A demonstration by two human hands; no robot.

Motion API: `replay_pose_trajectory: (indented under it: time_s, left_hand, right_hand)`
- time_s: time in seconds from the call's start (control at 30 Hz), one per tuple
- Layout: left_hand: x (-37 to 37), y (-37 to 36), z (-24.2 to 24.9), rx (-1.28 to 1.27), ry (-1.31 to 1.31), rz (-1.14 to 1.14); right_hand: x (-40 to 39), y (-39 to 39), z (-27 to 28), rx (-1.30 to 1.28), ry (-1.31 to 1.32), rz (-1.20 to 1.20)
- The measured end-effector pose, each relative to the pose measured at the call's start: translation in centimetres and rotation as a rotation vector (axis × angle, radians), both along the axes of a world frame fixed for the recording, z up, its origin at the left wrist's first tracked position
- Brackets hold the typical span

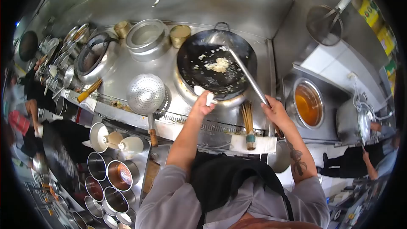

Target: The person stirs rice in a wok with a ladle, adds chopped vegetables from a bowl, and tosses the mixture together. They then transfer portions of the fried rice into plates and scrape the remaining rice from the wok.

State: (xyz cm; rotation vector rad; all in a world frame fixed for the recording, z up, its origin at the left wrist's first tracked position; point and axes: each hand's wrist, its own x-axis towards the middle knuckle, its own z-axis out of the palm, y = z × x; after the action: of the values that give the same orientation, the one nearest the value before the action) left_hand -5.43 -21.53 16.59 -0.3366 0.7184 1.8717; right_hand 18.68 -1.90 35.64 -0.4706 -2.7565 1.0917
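Note:
My left hand (204,105) is closed around a folded white cloth (199,90) at the near rim of a black wok (190,65). My right hand (274,111) grips a long-handled metal wok ladle (246,71). The ladle's head is smeared by motion at the far side of the wok. Pale, chopped-looking food (220,65) lies in the middle of the wok, with small bits scattered around it. The wok sits tilted on a burner ring. Whatever part of the wok the cloth covers is hidden.
A perforated skimmer (146,94) rests left of the wok. Bamboo brushes (247,123) lie at the front edge and farther left. A pot of orange liquid (308,104) stands at right, sauce pots (120,174) at lower left. A strainer (325,24) hangs upper right. Other people stand at both sides.

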Motion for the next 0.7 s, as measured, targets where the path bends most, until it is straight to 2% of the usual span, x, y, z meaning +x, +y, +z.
replay_pose_trajectory:
  time_s: [0.03,0.07,0.17,0.23,0.33,0.37,0.4,0.43,0.5,0.53,0.57,0.6,0.63,0.7]
  left_hand:
    - [-0.2,0.2,-0.3,-0.015,-0.014,0.006]
    - [-0.1,0.4,0.0,-0.035,0.006,0.019]
    - [1.1,-0.2,2.0,-0.105,0.067,0.024]
    - [2.8,-2.2,5.0,-0.244,0.129,0.07]
    - [5.3,-7.9,3.7,-0.268,0.351,0.012]
    - [6.1,-10.1,3.9,-0.36,0.474,-0.051]
    - [7.1,-12.7,2.0,-0.272,0.63,0.009]
    - [8.3,-14.5,-0.3,-0.287,0.9,0.191]
    - [9.7,-20.6,1.6,-0.496,0.746,-0.064]
    - [10.5,-22.9,1.6,-0.525,0.798,-0.013]
    - [11.7,-24.9,-0.6,-0.588,0.878,0.094]
    - [12.1,-27.0,1.2,-0.687,0.718,-0.063]
    - [13.1,-28.6,-0.5,-0.689,0.792,0.056]
    - [14.3,-30.6,0.3,-0.718,0.655,0.081]
  right_hand:
    - [-2.1,-0.6,0.4,-0.234,-0.033,-0.043]
    - [-4.1,-1.4,0.6,-0.262,0.049,-0.008]
    - [-11.9,-3.6,2.0,-0.299,0.078,0.091]
    - [-18.2,-4.8,1.7,-0.456,0.035,0.115]
    - [-28.6,-6.4,1.0,-0.251,-0.03,0.113]
    - [-32.3,-6.6,-0.3,-0.154,-0.031,0.112]
    - [-35.3,-7.3,-1.0,-0.13,-0.055,0.106]
    - [-37.9,-8.0,-1.5,-0.107,-0.079,0.099]
    - [-42.8,-9.4,-2.6,-0.066,-0.227,0.065]
    - [-44.5,-10.7,-2.3,0.015,-0.281,0.022]
    - [-45.5,-11.9,-2.0,-0.137,-0.28,-0.012]
    - [-47.8,-12.1,-1.7,-0.391,-0.407,-0.017]
    - [-49.7,-12.1,-1.5,-0.644,-0.536,-0.024]
    - [-50.8,-11.8,-2.7,-1.867,-0.016,-0.046]
